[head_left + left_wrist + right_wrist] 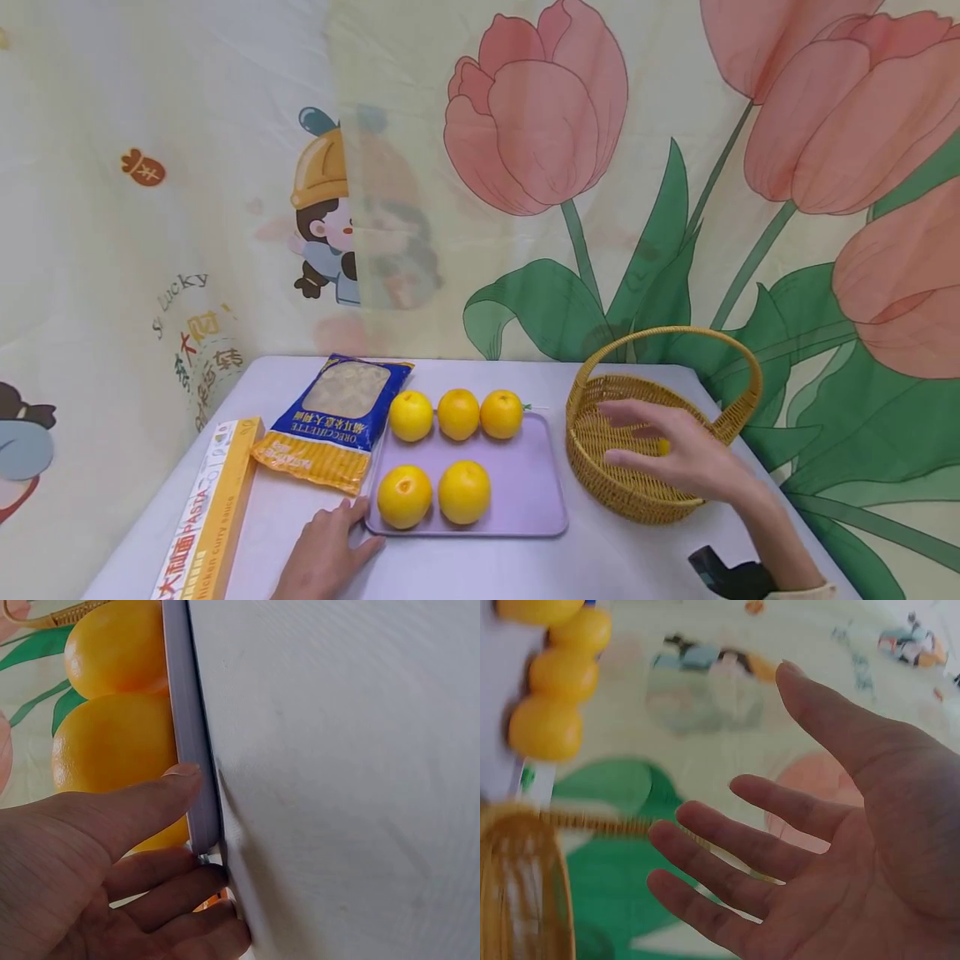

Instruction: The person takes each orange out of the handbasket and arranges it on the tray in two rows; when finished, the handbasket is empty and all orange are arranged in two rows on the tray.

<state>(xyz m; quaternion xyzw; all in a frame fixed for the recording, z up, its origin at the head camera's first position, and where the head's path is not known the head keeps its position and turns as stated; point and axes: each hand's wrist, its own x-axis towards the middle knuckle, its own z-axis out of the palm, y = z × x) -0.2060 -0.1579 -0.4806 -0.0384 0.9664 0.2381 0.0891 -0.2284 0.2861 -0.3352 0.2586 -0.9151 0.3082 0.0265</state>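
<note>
A lilac tray (525,500) carries several oranges: three in the far row, including the right one (501,414), and two in the near row, including the left one (404,497). My left hand (326,546) holds the tray's near left corner, thumb along the front rim and index finger at the side; the left wrist view shows the thumb (161,799) against the rim. Over the wicker basket (600,479) hovers my right hand (675,446), fingers spread and nothing in them. A bit of yellow (664,447) shows in the basket, mostly hidden by that hand.
Left of the tray lies a blue and orange bag of orecchiette pasta (330,421). A long pasta box (210,517) sits along the table's left side. The basket's tall handle (667,332) arches above it. A printed curtain (420,167) hangs behind the table (480,575).
</note>
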